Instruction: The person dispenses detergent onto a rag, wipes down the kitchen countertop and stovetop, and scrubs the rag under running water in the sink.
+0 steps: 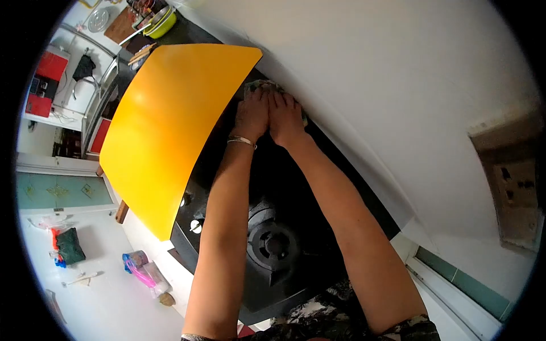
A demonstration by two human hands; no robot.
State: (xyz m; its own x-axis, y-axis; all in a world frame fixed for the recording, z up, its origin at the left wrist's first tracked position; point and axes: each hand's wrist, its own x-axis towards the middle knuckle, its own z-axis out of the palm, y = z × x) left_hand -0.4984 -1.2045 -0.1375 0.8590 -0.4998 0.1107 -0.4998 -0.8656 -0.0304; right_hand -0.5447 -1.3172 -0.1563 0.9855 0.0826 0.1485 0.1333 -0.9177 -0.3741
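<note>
Both arms reach forward over a black gas stove [296, 196]. My left hand [252, 116], with a bracelet at the wrist, presses down on a crumpled cloth [263, 83] near the wall. Right beside it, my right hand [286, 118] rests on the same cloth, fingers together and pointing away from me. Most of the cloth is hidden under the hands; a bit shows past the fingertips and at the right. Between the forearms is a round burner [273, 241]. A large yellow panel [176, 125] stands along the left of the stove.
The white wall [364, 96] runs along the right, with a socket [517, 187] in it. A yellow-green bowl [161, 25] stands beyond the panel. A stove knob [196, 226] is left of my left forearm. A sink [102, 85] lies at the upper left.
</note>
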